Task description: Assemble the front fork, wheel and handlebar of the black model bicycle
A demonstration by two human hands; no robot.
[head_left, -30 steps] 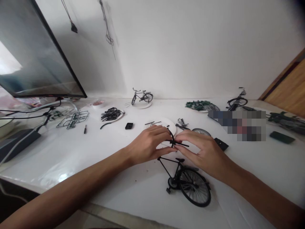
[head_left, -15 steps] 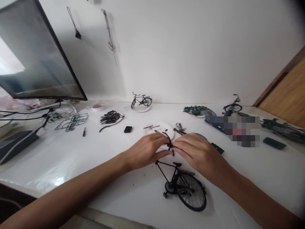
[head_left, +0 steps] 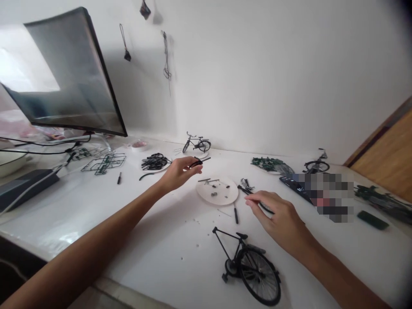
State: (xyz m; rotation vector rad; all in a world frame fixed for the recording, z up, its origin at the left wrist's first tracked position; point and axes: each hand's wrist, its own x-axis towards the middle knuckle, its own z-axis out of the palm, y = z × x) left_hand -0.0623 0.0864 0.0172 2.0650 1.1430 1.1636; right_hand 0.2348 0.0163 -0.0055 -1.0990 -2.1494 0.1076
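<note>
My left hand (head_left: 178, 172) is raised over the white table (head_left: 96, 214), its fingers pinched on a small curved black part (head_left: 199, 162) with a thin rod sticking out to the right. My right hand (head_left: 277, 219) rests lower and nearer me, fingers loosely curled, with nothing clearly in them; a small black rod (head_left: 236, 213) lies just left of it. A half-built black model bicycle (head_left: 247, 266), with only its rear wheel on, lies on the table below my right hand. A white paper plate (head_left: 222, 198) with small parts sits between my hands.
A monitor (head_left: 64, 73) stands at the left with cables and green part frames (head_left: 104, 163) under it. A plate of black parts (head_left: 154, 162), two finished model bicycles (head_left: 197, 143) (head_left: 317, 164), a plate of green parts (head_left: 268, 164) and a phone (head_left: 294, 184) lie farther back.
My hands, joined over the plate on one black part, have separated. The left hand rose toward the back left with the part; the right hand dropped back, and the view shifted.
</note>
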